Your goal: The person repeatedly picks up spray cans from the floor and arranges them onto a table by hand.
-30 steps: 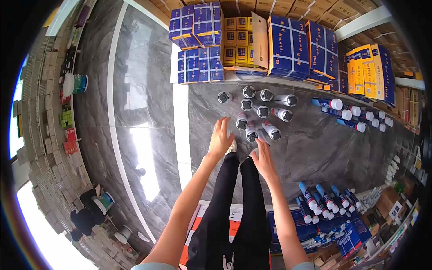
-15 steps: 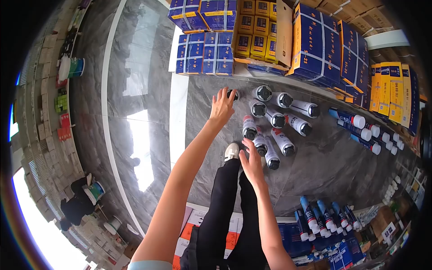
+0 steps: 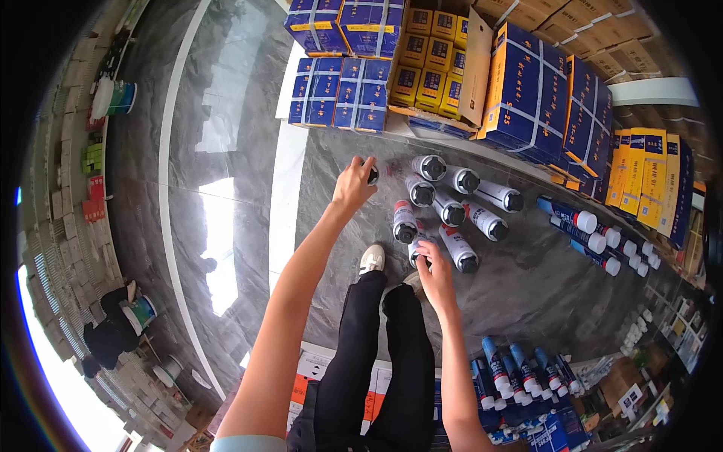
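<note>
My left hand (image 3: 354, 184) is closed round the black top of a can (image 3: 373, 175), left of the other cans; most of that can is hidden. Near my shoes, my right hand (image 3: 433, 269) has its fingers curled over the black top of another can (image 3: 415, 252) at the front of the group. Several white cans with black tops stand on the dark floor between and beyond my hands, among them a red-marked can (image 3: 404, 220), one at the back (image 3: 429, 167) and one at the right (image 3: 486, 220).
Blue boxes (image 3: 527, 94) and an open carton of yellow boxes (image 3: 433, 64) line the far side. Blue tubes with white caps lie at the right (image 3: 580, 233) and stand at the lower right (image 3: 520, 369). A person (image 3: 113, 331) is at the far left.
The view has shifted. My left hand has gone from open in the air to closed on the leftmost can, which has moved slightly. My right hand has come down onto a front can.
</note>
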`<action>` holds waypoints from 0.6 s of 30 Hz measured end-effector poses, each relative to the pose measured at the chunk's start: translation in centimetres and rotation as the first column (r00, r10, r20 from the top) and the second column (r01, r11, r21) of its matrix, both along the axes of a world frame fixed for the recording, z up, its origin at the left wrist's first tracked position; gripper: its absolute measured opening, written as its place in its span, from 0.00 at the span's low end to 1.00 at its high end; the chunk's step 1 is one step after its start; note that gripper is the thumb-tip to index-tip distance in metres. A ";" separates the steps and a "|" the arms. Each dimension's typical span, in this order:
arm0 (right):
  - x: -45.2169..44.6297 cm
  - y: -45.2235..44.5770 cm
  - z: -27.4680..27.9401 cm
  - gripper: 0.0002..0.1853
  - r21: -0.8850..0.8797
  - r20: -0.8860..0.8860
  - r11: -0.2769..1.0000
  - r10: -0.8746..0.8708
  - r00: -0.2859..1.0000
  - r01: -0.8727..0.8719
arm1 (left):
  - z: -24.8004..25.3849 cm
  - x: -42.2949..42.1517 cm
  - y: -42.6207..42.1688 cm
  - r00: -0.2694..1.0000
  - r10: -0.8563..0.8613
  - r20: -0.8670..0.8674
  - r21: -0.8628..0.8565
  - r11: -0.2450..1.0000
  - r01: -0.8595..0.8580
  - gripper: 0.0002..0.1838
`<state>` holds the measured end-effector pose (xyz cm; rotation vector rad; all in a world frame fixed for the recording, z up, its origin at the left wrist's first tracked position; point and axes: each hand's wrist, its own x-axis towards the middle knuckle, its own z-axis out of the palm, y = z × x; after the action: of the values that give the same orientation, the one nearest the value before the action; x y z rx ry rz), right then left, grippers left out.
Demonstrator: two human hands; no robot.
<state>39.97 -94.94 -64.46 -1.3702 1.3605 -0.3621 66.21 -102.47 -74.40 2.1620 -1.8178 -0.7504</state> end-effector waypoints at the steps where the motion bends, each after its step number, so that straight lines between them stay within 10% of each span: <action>1: -0.5 -0.1 0.5 0.15 0.005 0.003 0.999 0.038 0.999 -0.038 | 1.4 0.0 0.2 1.000 0.003 -0.004 0.004 1.000 -0.003 0.36; 18: -1.1 1.1 14.1 0.23 0.094 0.076 0.976 -0.205 0.976 0.197 | 45.6 -3.3 5.5 0.965 -0.223 -0.135 -0.237 0.953 0.187 0.30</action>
<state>38.87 -93.80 -50.32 -1.1370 1.4312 -0.4864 62.96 -96.97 -28.84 1.7405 -1.9583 -0.7014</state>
